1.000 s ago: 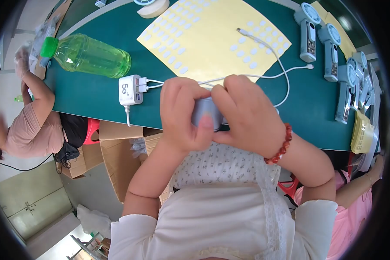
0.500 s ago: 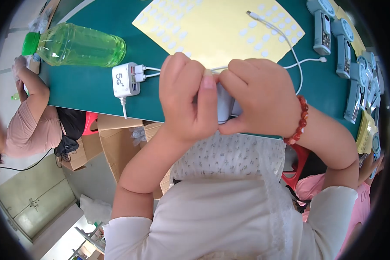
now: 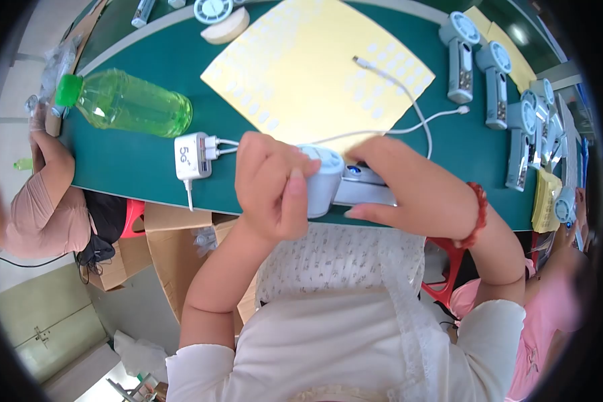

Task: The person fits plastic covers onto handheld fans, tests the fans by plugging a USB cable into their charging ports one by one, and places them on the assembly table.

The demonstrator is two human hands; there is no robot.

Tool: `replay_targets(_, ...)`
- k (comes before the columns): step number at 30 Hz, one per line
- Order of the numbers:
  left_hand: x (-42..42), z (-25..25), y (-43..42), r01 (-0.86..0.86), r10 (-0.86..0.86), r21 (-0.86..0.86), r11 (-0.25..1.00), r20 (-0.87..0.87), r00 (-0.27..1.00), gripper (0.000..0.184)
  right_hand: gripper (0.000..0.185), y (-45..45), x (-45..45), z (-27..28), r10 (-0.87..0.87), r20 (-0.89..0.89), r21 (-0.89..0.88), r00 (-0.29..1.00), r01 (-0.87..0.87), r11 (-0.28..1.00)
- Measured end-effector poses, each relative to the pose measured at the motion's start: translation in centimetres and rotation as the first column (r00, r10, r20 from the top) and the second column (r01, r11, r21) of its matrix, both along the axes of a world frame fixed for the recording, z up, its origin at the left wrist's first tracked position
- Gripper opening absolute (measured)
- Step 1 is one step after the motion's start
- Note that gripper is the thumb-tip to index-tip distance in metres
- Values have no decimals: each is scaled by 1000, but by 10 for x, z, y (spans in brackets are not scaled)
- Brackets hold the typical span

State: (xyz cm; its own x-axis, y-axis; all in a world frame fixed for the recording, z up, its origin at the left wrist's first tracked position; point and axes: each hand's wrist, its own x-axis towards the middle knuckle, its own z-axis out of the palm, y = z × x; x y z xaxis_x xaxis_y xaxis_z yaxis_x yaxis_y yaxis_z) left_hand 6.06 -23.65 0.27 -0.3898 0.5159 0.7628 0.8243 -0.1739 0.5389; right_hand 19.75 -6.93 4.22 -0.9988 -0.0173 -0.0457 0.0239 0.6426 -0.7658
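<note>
A light blue handheld fan (image 3: 323,181) is held low over the front edge of the green table. My left hand (image 3: 273,187) is closed around its round head. The fan's handle (image 3: 365,192), with a small blue light showing, lies between the thumb and fingers of my right hand (image 3: 415,187); the palm hides its far end. Behind my hands, white charging cables (image 3: 409,94) run from a white USB charger (image 3: 193,157) across a yellow sheet of pale oval stickers (image 3: 301,74).
A bottle of green liquid (image 3: 130,104) lies at the left. Several more handheld fans (image 3: 460,67) line the right side. A round cream-coloured piece (image 3: 226,27) sits at the back. Cardboard boxes (image 3: 167,251) stand below the table; other people sit at left and right.
My hands have moved apart, uncovering the fan's head and handle with its blue light. The view has shifted, bringing the back of the table into sight.
</note>
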Motion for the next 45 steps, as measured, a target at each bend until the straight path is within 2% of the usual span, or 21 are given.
replay_targets(2,-2,16,13,114,-108,94,989,-66,992,9,43,17,5,10,61,170,-147,984,-36,988)
replay_targets(5,-20,45,49,132,-81,237,963,-216,973,7,38,34,6,38,56,338,-213,940,19,977)
replay_targets(6,-28,58,73,53,6,275,960,-210,978,11,37,40,8,38,-14,304,-289,953,106,951)
replay_targets(7,-32,65,94,-16,-18,363,932,88,996,15,37,49,6,36,-128,226,-300,966,194,934)
replay_targets(9,-37,72,135,-188,-151,442,877,625,766,23,39,69,-4,40,-333,66,-353,941,334,874)
replay_targets(10,-45,67,156,-242,-107,398,885,679,727,24,40,79,-13,57,-479,100,-291,872,486,824)
replay_targets(11,-49,54,174,-295,-58,343,892,733,677,25,42,90,-24,66,-574,-20,-159,819,564,810)
replay_targets(12,-45,39,190,-254,-55,274,928,773,632,25,42,106,-38,67,-580,-216,-2,786,594,805)
replay_targets(15,-22,24,227,-191,-95,187,964,907,410,25,51,154,-89,71,-662,-349,205,663,743,637)
replay_targets(16,-23,16,233,-171,-82,181,969,881,465,24,48,167,-104,75,-694,-256,213,673,739,639)
replay_targets(19,-28,-8,245,-84,-59,136,987,796,603,23,47,203,-146,45,-635,-399,437,661,746,502)
replay_targets(23,-15,-20,257,42,-101,104,994,675,731,23,44,219,-199,30,-744,-225,416,629,753,511)
replay_targets(25,-12,-15,257,51,-130,130,990,718,684,23,42,221,-224,24,-785,-182,366,592,782,505)
replay_targets(29,-15,-6,250,-89,81,-23,996,677,732,25,44,226,-244,-2,-753,-184,393,631,750,532)
replay_targets(33,-13,-9,251,-24,-5,39,999,609,793,23,61,223,-232,23,-710,-84,559,700,623,548)
replay_targets(34,-15,-11,251,-21,17,0,1000,594,804,27,69,225,-219,27,-697,-168,587,697,639,498)
replay_targets(35,-16,-16,253,7,-20,22,1000,661,750,26,66,215,-198,44,-664,-209,617,718,623,480)
replay_targets(36,-19,-22,256,34,-58,47,998,721,691,26,63,188,-170,75,-732,-71,557,678,636,535)
replay_targets(37,-21,-26,259,57,-93,74,996,775,625,25,57,199,-147,62,-629,-243,687,739,589,427)
replay_targets(41,-22,-8,254,31,-156,158,987,893,423,22,49,143,-54,57,-659,-226,825,717,501,263)
replay_targets(45,-15,-7,252,266,-283,155,951,783,554,22,41,105,-21,20,-789,-138,781,598,556,285)
